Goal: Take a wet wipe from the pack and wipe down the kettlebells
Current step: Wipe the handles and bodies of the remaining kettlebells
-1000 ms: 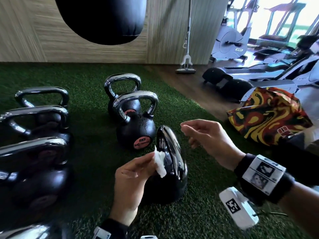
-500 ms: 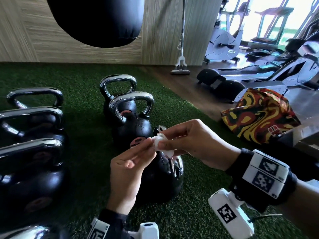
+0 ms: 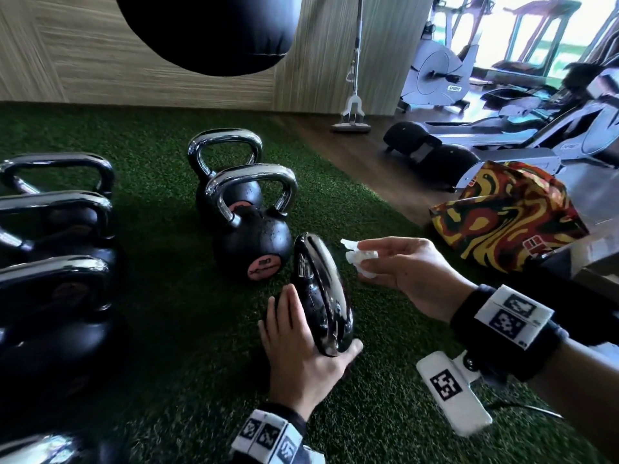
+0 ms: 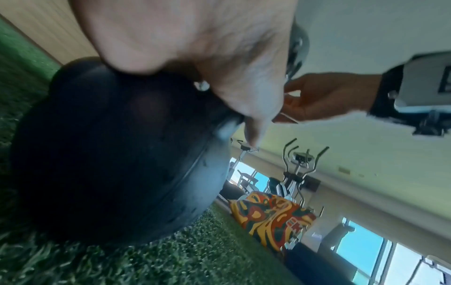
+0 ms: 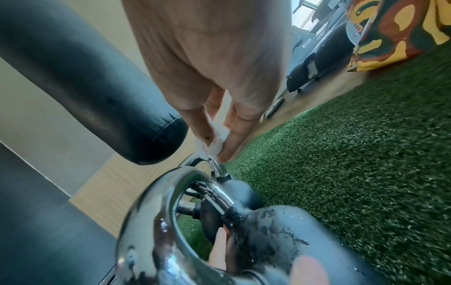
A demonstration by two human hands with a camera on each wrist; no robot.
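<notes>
The nearest black kettlebell [image 3: 321,296] stands on the green turf, its chrome handle [image 5: 151,221] edge-on to me and beaded with droplets. My left hand [image 3: 301,349] lies on its body, straight fingers down the left side and the thumb spread to the right of the handle base; the left wrist view shows the palm over the dark ball [image 4: 109,154]. My right hand [image 3: 398,266] hovers just right of the handle top and pinches a crumpled white wet wipe [image 3: 360,257] between thumb and fingers [image 5: 217,140]. The wipe is apart from the kettlebell. No wipe pack shows.
Two more kettlebells [image 3: 251,242] stand just behind, and several [image 3: 53,229] line the left side. A black punching bag [image 3: 207,31] hangs overhead. A red and yellow patterned bag [image 3: 509,219] sits at the right, with a mop [image 3: 353,118] and gym machines [image 3: 536,128] beyond.
The wipe passed from my left hand to my right hand. My left hand dropped onto the kettlebell, and my right hand drew back to the right with the wipe.
</notes>
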